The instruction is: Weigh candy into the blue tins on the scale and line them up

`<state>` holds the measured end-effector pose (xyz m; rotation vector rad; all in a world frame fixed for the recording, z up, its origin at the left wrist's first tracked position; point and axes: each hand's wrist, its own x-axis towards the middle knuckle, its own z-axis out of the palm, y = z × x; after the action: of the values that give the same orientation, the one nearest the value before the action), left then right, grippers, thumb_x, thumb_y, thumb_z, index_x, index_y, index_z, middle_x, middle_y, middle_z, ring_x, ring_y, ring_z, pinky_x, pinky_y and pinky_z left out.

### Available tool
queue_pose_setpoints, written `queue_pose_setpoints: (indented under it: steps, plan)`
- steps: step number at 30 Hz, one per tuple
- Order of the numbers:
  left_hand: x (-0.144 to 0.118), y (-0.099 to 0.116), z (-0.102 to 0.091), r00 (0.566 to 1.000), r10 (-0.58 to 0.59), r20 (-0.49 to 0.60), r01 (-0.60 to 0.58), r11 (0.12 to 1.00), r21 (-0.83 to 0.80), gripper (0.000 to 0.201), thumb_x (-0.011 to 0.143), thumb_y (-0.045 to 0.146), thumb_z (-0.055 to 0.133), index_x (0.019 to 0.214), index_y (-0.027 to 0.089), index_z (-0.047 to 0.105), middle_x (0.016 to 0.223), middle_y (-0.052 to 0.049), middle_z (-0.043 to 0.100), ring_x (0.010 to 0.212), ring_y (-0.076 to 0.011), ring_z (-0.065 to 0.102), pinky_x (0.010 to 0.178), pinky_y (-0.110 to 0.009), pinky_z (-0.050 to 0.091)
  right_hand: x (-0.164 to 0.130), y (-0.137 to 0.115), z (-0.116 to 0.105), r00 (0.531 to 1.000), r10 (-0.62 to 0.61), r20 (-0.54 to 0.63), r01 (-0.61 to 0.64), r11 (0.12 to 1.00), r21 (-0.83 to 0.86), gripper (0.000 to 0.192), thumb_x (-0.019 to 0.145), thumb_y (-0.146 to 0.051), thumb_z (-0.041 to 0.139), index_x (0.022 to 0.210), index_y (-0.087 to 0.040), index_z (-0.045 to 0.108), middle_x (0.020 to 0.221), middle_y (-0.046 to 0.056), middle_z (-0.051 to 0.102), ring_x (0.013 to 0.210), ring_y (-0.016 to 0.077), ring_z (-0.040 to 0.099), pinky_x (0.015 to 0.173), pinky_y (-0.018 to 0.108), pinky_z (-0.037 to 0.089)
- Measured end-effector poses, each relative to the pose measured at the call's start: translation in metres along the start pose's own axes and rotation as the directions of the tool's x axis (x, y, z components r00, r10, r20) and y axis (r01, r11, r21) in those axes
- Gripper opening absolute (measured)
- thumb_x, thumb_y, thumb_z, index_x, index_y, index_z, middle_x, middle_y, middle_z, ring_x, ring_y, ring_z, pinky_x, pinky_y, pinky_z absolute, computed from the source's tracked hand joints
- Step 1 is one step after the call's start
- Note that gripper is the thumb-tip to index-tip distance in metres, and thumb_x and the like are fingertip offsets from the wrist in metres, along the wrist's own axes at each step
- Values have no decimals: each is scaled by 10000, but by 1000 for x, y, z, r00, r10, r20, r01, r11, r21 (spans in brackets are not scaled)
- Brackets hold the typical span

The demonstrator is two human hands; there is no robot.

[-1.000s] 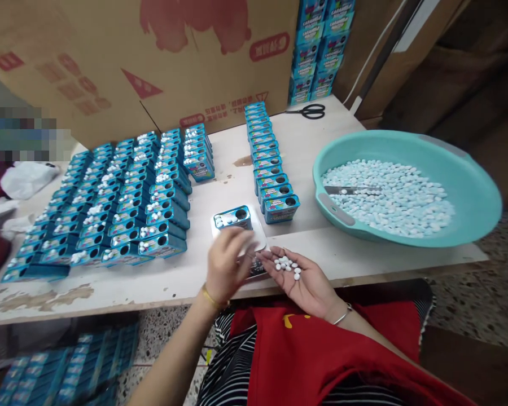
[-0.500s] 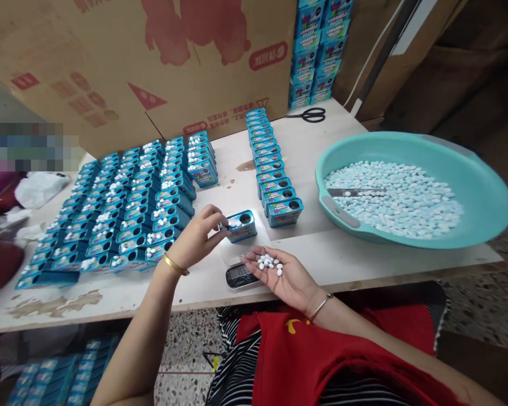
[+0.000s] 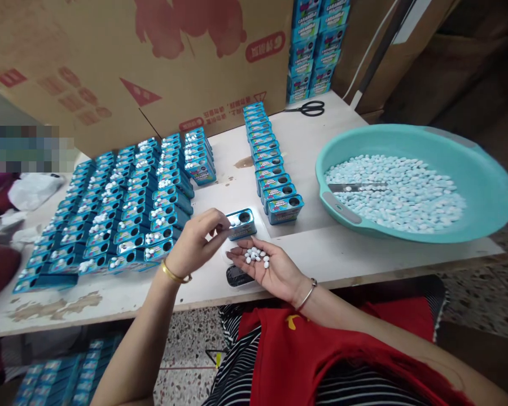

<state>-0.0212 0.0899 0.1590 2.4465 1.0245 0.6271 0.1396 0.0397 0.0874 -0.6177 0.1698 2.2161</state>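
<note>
A small blue tin [image 3: 244,230] with a dark round hole stands on a white kitchen scale [image 3: 260,217], and several white candies [image 3: 236,220] lie on its top. At the tin's left end is my left hand [image 3: 200,238], thumb and fingertips pinched together; whatever is between them is too small to make out. My right hand [image 3: 279,270] is cupped palm up just in front of the tin, holding a small heap of white candies [image 3: 256,256]. It partly covers the scale's dark display [image 3: 237,275].
Rows of blue tins with candies on top [image 3: 127,208] fill the left of the table. A single line of tins [image 3: 268,152] runs behind the scale. At right stands a turquoise basin [image 3: 486,203] of candies with a metal strip [image 3: 358,187] in it. Scissors [image 3: 309,108] lie at the back.
My right hand has shifted left, closer to the tin, and covers more of the scale's display. My left fingertips have drawn back slightly along the tin's end, exposing candies on its top.
</note>
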Motion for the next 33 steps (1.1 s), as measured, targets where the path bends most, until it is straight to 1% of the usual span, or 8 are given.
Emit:
queue_pose_setpoints:
  steps: [4,7,10,16,21,25,29,33]
  plan:
    - [-2,24,7,996,62,68,-63,998,10,228,856,269,576,1072,198,556,1006,-58,608,914,-140,577,780,-283,495,-9,-7,-3,999,-11,48,11,1000,14,275,946,-233,378,939,-87,611,782,83,690,728,133,675,701,255,580]
    - [-6,14,5,984,-37,-172,51,996,76,224,855,292,579,1059,199,577,975,-48,617,854,-129,579,760,-284,493,-23,-22,-19,998,-60,-37,60,998,-4,229,923,-194,414,936,-92,618,787,89,682,759,139,672,639,210,572]
    - [-14,-10,2,908,-178,-379,201,979,20,184,874,298,550,1019,195,594,936,-37,621,814,-118,575,726,-274,485,-38,-42,-45,969,-178,-173,176,984,-31,174,872,-147,477,923,-88,633,762,93,662,727,143,666,573,183,557]
    - [-28,-36,9,847,-302,-438,299,951,-77,209,872,324,550,1027,190,593,942,-42,624,844,-126,588,777,-296,492,-60,-65,-93,854,-329,-402,323,943,-86,209,831,-110,458,938,-103,637,712,68,630,646,130,633,501,178,534]
    - [-32,-33,13,868,-267,-420,301,954,15,200,878,311,539,1027,194,602,935,-42,624,819,-125,582,742,-289,486,-61,-65,-102,846,-331,-418,324,942,-91,223,813,-96,455,948,-105,632,690,61,623,587,112,596,439,153,494]
    - [-34,-29,17,922,-129,-365,224,946,232,250,862,313,558,1097,235,593,1106,-68,610,1031,-190,561,891,-389,459,-60,-63,-105,865,-317,-390,308,947,-88,225,783,-89,491,952,-106,639,684,55,628,563,106,585,424,147,491]
    - [-38,-24,33,965,-41,-259,156,886,438,396,835,345,592,1219,290,514,1377,-88,467,1274,-269,418,1010,-502,357,-59,-61,-111,873,-340,-350,330,940,-90,215,758,-92,532,932,-112,657,702,60,637,569,105,596,443,144,506]
    - [-30,-16,53,978,-32,-206,138,839,526,525,858,375,553,1343,251,393,1482,-129,327,1393,-292,253,1086,-541,243,-58,-59,-112,876,-351,-332,340,936,-91,210,759,-92,537,927,-104,663,703,58,633,577,102,600,464,140,517]
